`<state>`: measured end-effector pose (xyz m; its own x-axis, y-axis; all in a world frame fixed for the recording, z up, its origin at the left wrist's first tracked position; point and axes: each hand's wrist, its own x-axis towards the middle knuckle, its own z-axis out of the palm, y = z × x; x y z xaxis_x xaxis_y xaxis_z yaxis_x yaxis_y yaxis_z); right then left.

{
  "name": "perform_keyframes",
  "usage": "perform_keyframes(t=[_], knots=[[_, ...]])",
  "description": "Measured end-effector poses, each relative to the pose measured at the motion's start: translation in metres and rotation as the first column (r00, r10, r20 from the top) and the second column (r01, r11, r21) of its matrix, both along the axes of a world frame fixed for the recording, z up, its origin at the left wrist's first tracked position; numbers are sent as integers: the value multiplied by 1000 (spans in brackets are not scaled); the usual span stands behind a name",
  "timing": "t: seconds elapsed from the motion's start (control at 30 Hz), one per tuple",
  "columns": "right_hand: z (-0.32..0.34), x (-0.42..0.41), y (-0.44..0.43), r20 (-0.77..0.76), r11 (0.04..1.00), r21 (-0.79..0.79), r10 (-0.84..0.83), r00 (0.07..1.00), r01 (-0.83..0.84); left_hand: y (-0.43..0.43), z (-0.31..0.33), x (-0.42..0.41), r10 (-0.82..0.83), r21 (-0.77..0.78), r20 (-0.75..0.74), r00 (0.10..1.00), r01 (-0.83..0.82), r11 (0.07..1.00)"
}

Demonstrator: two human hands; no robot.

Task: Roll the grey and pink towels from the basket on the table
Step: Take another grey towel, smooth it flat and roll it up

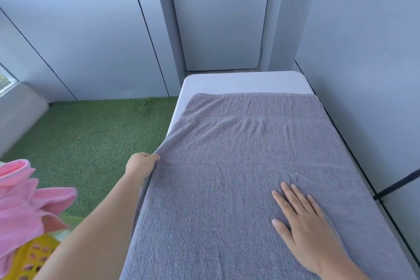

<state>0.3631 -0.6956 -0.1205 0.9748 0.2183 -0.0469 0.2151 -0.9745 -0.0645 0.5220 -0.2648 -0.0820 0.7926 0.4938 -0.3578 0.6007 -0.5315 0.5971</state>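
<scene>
A grey towel (238,166) lies spread flat over most of the white table (245,82), its far end showing a woven band. My left hand (142,163) grips the towel's left edge, which hangs over the table's side. My right hand (300,218) rests flat with fingers spread on the towel's right part. At the lower left a pink towel (25,202) sticks out of a yellow basket (34,259).
Green artificial turf (91,138) covers the floor left of the table. Grey wall panels surround the space, and a closed door (220,18) stands just beyond the table's far end. The right wall runs close along the table.
</scene>
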Motion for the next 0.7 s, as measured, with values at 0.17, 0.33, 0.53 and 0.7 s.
perform_keyframes(t=[0.17, 0.33, 0.53, 0.7], knots=[[0, 1, 1, 14, 1000, -11, -2, 1000, 2, 1, 15, 34, 155, -291, 151, 976, -106, 951], [0, 0, 1, 2, 1000, -23, -13, 1000, 13, 7, 29, 47, 109, -63, 298, 948, -94, 994], [0, 0, 2, -22, 999, -31, -9, 1000, 9, -9, 26, 8, -257, 446, 164, 952, 161, 881], [5, 0, 4, -46, 1000, -20, -2, 999, 2, -127, 3, -96, -731, 476, 140, 668, 602, 641]])
